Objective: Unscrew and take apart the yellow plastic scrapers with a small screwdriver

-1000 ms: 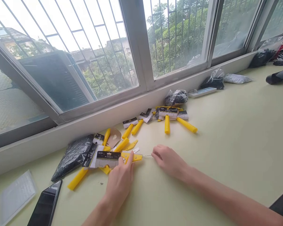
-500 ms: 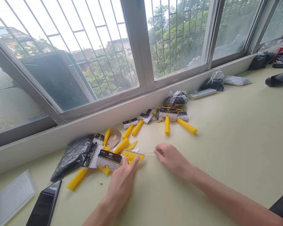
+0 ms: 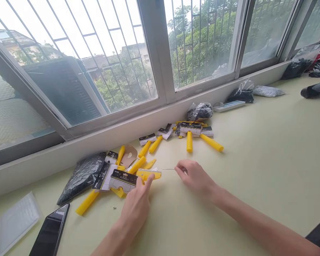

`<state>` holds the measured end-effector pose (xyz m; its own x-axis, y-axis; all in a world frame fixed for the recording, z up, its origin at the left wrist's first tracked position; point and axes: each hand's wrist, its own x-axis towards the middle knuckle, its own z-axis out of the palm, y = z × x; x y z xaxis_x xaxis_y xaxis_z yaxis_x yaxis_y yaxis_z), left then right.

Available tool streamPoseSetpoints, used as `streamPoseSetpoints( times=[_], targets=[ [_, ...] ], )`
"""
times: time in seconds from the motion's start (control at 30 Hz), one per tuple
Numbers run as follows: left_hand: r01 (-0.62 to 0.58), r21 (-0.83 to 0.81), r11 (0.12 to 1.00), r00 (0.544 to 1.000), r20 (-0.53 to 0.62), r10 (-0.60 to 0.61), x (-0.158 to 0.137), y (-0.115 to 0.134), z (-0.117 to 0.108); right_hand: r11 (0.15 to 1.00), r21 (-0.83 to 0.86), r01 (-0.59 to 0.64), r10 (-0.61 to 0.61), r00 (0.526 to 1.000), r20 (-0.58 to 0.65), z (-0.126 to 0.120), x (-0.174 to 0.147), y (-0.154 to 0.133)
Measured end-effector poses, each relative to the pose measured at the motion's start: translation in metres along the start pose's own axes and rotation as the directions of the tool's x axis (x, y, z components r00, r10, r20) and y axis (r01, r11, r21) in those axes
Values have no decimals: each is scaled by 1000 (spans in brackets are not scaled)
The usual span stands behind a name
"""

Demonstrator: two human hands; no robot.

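Observation:
My left hand (image 3: 136, 201) grips a yellow scraper head (image 3: 149, 174) with a pale metal strip along its far edge. Thumb and fingers close on its near side. Between the closed fingertips of my right hand (image 3: 196, 176) is a thin metal rod (image 3: 168, 169), which points left. The rod's tip is just beside the scraper head's right end; whether they touch I cannot tell. Yellow scrapers with black-and-white cards, such as this card (image 3: 124, 180) and this yellow handle (image 3: 87, 202), lie left of my left hand. Tiny metal pieces (image 3: 114, 207) rest on the table nearby.
A black plastic bag (image 3: 82, 176), a phone (image 3: 50, 231) and a clear flat case (image 3: 18, 222) lie at the left. More carded scrapers (image 3: 189, 142) and a bagged dark bundle (image 3: 200, 112) are by the window wall. A power strip (image 3: 229, 106) sits farther right.
The scraper head has shifted slightly left with my left hand. The rod's tip has risen a little, from the scraper head's right end to just above it.

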<state>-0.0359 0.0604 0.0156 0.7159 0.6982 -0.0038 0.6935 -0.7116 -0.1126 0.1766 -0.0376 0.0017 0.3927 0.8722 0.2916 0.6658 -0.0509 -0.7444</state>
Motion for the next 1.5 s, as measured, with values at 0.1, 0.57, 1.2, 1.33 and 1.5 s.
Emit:
streamPoseSetpoints(
  times=[0.1, 0.57, 1.2, 1.33, 1.5],
  targets=[
    [-4, 11, 1000, 1000, 15, 3, 0, 1, -1, 1000, -2, -2, 2, 1000, 2, 1, 0, 0],
    [8, -358, 934, 999, -42, -25, -1, -6, 3, 1000, 17, -3, 3, 1000, 5, 0, -1, -2],
    [-71, -512, 856, 995, -94, 27, 0, -14, 3, 989, 136, -57, 55, 998, 23, -2, -1, -6],
    [-30, -694, 719, 991, -116, -71, 2, -16, -7, 983, 179, -46, 44, 999, 13, -5, 1, -9],
    [28, -861, 507, 968, -104, -230, 1, -23, -40, 933, 270, 238, -277, 954, 116, 2, -26, -29]
  ],
)
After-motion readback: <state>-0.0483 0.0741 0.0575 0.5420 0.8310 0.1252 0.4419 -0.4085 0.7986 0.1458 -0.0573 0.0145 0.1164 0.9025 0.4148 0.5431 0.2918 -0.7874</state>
